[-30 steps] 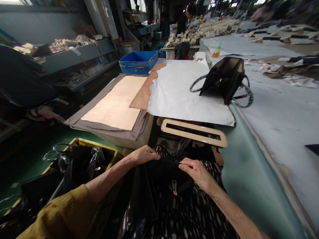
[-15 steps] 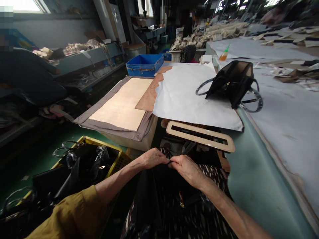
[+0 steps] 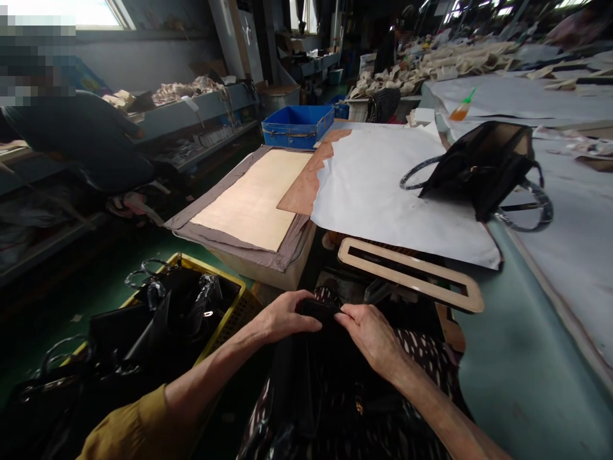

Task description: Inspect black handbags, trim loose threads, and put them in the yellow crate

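A black handbag [image 3: 330,377] lies on my lap, its gold-coloured clasp facing up and its dark folds hard to tell apart. My left hand [image 3: 282,319] is on the bag's upper edge, thumb and fingers spread around it. Close beside it, my right hand [image 3: 371,335] pinches the same edge between thumb and fingers. Just beyond my hands, a pale slotted frame [image 3: 474,298] sits at the table's near side. Another black handbag [image 3: 479,166], its handles wrapped in clear plastic, stands on the table to the right.
On the floor at left, a yellow crate [image 3: 234,313] holds several black bags. A beige board [image 3: 249,198] lies over a tub ahead, with a blue bin [image 3: 297,128] behind. White sheeting [image 3: 373,185] covers the table. A person [image 3: 90,140] sits at far left.
My hands have moved slightly apart along the bag's edge, and the left fingers have opened wider around it. The whole view has shifted, with things appearing farther right.
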A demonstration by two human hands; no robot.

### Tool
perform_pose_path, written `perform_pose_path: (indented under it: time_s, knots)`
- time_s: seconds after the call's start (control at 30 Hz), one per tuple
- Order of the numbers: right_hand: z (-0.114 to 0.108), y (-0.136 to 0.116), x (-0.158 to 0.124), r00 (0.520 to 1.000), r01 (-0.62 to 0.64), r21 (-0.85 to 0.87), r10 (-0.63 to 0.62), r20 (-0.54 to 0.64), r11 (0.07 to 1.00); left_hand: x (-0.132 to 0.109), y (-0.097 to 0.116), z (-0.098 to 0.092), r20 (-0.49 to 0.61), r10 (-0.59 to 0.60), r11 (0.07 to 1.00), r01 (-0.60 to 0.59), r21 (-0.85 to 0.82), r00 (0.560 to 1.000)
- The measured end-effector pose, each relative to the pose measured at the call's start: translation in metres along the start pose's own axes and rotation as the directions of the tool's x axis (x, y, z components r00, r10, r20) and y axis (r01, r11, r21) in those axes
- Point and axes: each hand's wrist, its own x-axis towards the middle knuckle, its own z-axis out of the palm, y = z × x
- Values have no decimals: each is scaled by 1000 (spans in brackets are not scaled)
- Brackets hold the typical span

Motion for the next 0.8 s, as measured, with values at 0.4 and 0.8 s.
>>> perform_pose_path:
  time_s: [0.4, 0.8]
  knots:
    - [6, -9, -5, 1000, -8, -152, 7, -9, 988, -3, 11, -3, -201, 50, 921, 32, 389, 978]
    - [9, -26, 20, 972, 213, -142, -195, 131, 967, -4, 9, -1, -198, 76, 922, 7, 387, 977]
